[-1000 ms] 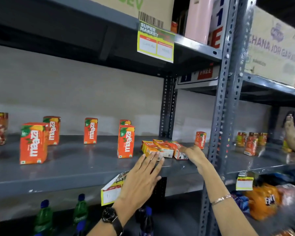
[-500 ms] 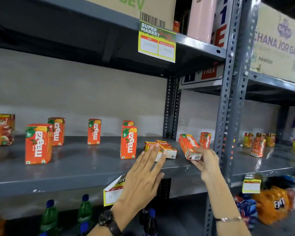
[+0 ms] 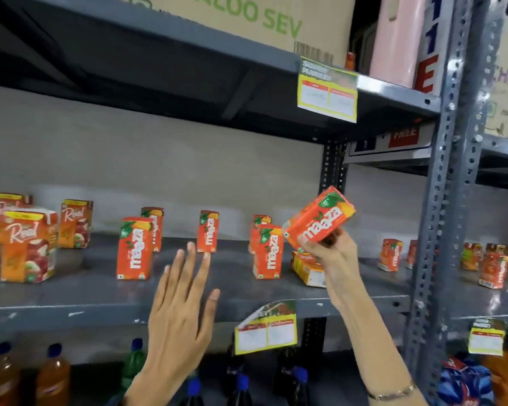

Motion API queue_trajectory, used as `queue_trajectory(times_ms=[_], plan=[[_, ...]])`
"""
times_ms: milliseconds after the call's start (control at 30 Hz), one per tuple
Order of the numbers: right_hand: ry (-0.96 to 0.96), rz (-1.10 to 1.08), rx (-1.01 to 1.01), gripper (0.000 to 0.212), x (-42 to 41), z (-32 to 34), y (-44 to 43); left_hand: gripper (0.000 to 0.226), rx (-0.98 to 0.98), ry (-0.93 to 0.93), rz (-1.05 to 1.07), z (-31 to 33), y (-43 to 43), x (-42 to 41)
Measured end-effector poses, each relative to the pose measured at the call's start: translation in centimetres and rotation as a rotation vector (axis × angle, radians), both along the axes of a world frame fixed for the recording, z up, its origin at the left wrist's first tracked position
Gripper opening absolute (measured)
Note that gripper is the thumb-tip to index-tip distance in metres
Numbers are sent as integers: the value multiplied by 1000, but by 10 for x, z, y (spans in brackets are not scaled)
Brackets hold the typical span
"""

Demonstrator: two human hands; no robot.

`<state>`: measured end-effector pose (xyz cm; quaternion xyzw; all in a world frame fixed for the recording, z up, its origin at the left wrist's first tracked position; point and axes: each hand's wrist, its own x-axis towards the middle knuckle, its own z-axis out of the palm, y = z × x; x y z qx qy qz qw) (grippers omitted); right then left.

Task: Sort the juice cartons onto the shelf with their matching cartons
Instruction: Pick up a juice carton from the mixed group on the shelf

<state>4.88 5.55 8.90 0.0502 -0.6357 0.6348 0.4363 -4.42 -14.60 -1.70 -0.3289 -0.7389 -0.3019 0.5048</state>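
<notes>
My right hand (image 3: 332,253) holds an orange Maaza carton (image 3: 318,219), tilted, lifted above the grey shelf (image 3: 85,291). Beneath that hand a Real carton (image 3: 307,268) lies on its side on the shelf. Several Maaza cartons stand upright along the shelf, among them one (image 3: 134,249) at front left and one (image 3: 269,252) just left of my right hand. Three Real cartons (image 3: 27,244) stand grouped at the far left. My left hand (image 3: 182,312) hovers open, fingers spread, in front of the shelf edge, holding nothing.
A perforated grey upright post (image 3: 443,230) stands right of my right hand; more small cartons (image 3: 493,269) sit on the shelf beyond it. Bottles (image 3: 53,376) fill the shelf below. Price tags (image 3: 266,329) hang off the shelf edges. Cardboard boxes sit on the top shelf.
My right hand picked a Maaza carton up from the lying pile and raised it higher. The view shifted left, bringing the Real cartons into sight. My left hand stayed open.
</notes>
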Motion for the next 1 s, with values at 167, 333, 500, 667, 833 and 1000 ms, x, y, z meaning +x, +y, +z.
queue_trajectory(times_ms=[167,333,500,667,833,1000], plan=[[-119,9,261,43,-54,3,-50,57,-16,4,125,-14,-42,-12],[-374,17,462,52,-103,-8,-79,58,-58,-11,184,-16,-57,-15],[-480,58,454,63,-118,-24,-87,61,-94,-9,166,-16,-59,-19],[-536,106,486,62,-118,-30,-89,61,-109,-48,161,-22,-61,-27],[-491,98,510,70,-109,-28,-89,61,3,6,93,-19,-47,-20],[-81,-39,329,57,-59,-8,-54,59,105,95,-109,-5,0,6]])
